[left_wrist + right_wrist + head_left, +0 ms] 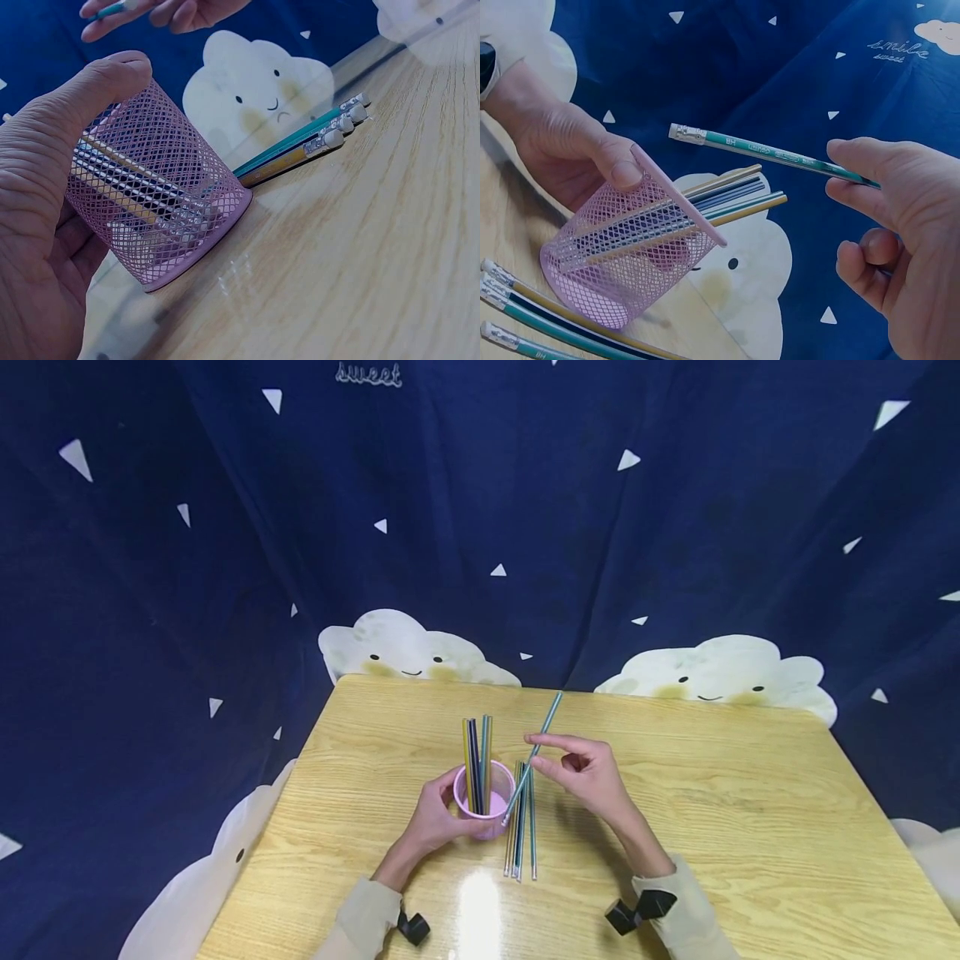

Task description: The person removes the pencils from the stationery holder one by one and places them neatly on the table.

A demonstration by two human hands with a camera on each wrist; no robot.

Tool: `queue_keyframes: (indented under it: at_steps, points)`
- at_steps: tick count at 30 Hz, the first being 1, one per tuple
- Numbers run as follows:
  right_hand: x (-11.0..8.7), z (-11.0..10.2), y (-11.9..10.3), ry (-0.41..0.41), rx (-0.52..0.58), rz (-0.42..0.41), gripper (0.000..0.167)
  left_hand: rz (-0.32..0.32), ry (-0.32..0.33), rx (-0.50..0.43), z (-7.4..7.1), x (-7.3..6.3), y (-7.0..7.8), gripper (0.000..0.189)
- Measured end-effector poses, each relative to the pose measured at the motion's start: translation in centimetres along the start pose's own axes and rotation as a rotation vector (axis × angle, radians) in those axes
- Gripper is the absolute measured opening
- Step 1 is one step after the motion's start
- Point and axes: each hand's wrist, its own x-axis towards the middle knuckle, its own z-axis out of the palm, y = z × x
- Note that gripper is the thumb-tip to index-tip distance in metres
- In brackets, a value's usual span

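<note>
My left hand point(438, 814) grips a pink mesh pencil cup point(161, 187) around its side, thumb near the rim. Inside the cup stand several pencils point(735, 196) in yellow, dark blue and green, leaning toward one side. Between thumb and index finger, my right hand point(592, 772) pinches a green pencil point(772, 154) with a white eraser. That pencil slants, its eraser end pointing down by the cup's right rim in the head view. Several more pencils point(519, 835) lie on the table just right of the cup, eraser ends toward me.
The wooden table point(735, 802) reaches back to a dark blue curtain point(480, 485) printed with white triangles and smiling clouds. Each sleeve carries a black wrist device, one at the left wrist point(412, 928) and one at the right point(637, 910).
</note>
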Motion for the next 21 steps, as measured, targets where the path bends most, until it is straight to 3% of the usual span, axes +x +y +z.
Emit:
queue_keyframes:
  at_steps: [12,21]
  points:
    - [-1.0,-0.8,0.5,0.019,-0.03,0.019,0.025,0.005,0.005,-0.007,0.0,-0.1,-0.2,0.085]
    - [-1.9,-1.0,1.4,-0.015,-0.018,0.056,0.029,0.019,0.003,-0.001,0.0,0.0,-0.1,0.086]
